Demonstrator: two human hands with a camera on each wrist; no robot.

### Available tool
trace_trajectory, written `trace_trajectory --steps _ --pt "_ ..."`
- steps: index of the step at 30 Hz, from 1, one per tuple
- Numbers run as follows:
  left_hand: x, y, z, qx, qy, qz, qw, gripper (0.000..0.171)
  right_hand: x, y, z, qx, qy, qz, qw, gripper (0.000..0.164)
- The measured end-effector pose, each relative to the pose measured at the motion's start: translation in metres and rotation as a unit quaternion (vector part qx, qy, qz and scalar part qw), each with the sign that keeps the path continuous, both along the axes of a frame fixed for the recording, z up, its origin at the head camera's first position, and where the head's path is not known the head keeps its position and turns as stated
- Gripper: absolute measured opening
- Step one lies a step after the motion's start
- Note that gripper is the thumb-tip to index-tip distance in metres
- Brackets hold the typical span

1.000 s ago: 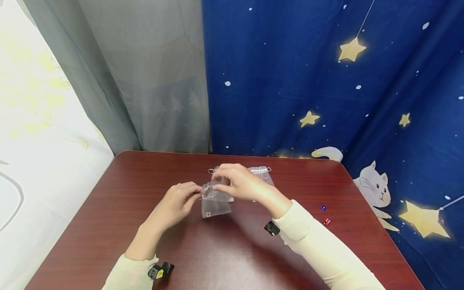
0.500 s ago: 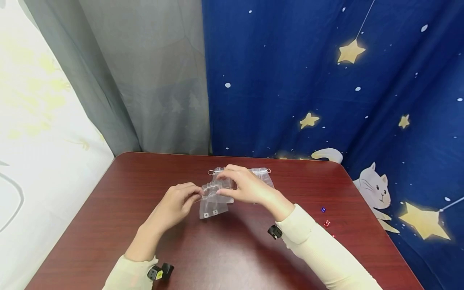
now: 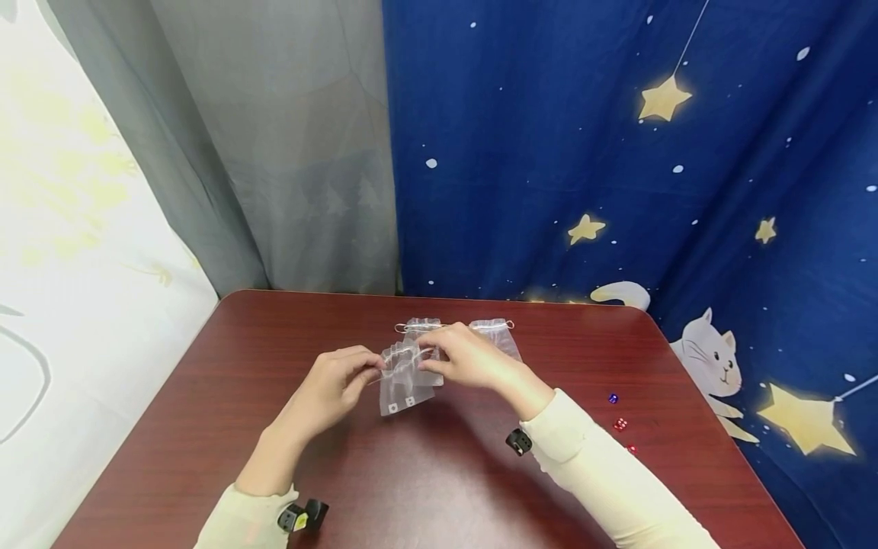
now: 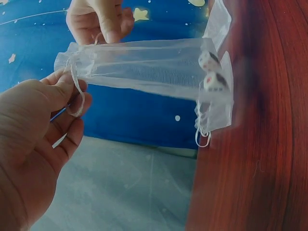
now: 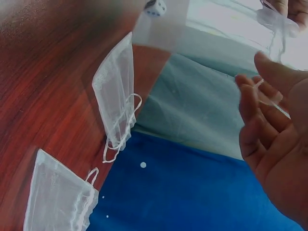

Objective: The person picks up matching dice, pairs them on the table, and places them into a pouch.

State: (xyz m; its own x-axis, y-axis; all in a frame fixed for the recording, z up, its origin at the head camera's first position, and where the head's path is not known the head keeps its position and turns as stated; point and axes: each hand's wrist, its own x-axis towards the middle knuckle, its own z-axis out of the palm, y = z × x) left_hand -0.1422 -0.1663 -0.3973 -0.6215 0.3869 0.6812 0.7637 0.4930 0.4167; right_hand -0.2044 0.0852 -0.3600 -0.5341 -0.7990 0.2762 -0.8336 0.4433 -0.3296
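Note:
A sheer white drawstring bag (image 3: 405, 381) hangs between the two hands, its bottom pointing down toward the table. Two white dice, one die (image 4: 209, 60) beside another die (image 4: 215, 81), lie at the bottom inside it. At the gathered mouth, the left hand (image 3: 336, 381) pinches the bag's edge and cord between thumb and fingertips. The right hand (image 3: 466, 354) is on the opposite side of the mouth, fingers bent, holding the white drawstring (image 5: 280, 109) that runs across its fingers. In the left wrist view the right thumb points down beside a string loop.
Two more sheer bags lie behind the hands, one bag (image 5: 115, 86) behind the held one and another bag (image 5: 57, 192) farther right. On the right of the brown table (image 3: 226, 366) sit a blue die (image 3: 613, 398), a red die (image 3: 620, 424) and another red die (image 3: 632, 449).
The right hand has shifted slightly right and down from the bag's mouth. The held bag's mouth looks more gathered, and both dice now show at its bottom. The left hand has stayed put.

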Motion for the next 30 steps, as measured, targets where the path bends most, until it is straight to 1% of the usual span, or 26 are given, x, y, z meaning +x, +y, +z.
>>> trace_trajectory --steps 3,5,9,12,15,21,30 --pt "0.000 -0.001 0.001 0.008 0.002 0.004 1.0000 0.024 -0.002 0.000 -0.002 -0.022 0.012 0.008 1.000 0.009" --pt "0.000 -0.001 0.001 0.010 0.002 0.013 0.9999 0.024 -0.002 0.001 -0.003 -0.036 0.021 0.011 0.999 0.006" --pt "0.001 -0.003 0.003 0.013 0.003 0.053 0.9985 0.026 -0.003 0.002 -0.002 -0.055 0.039 -0.006 0.998 0.008" --pt "0.003 -0.005 0.005 0.016 0.001 0.086 0.9962 0.029 -0.002 0.003 -0.001 -0.061 0.047 -0.031 0.997 0.008" --pt "0.004 -0.007 0.005 0.022 0.007 0.105 0.9942 0.030 -0.001 0.004 0.000 -0.068 0.047 -0.048 0.995 0.007" --pt "0.002 -0.008 0.003 0.039 0.037 0.122 0.9911 0.032 -0.002 0.006 -0.003 -0.082 0.061 -0.057 0.993 0.007" --pt "0.003 -0.013 0.002 0.048 0.040 0.142 0.9879 0.029 -0.003 0.010 -0.008 -0.083 0.080 -0.074 0.991 0.012"
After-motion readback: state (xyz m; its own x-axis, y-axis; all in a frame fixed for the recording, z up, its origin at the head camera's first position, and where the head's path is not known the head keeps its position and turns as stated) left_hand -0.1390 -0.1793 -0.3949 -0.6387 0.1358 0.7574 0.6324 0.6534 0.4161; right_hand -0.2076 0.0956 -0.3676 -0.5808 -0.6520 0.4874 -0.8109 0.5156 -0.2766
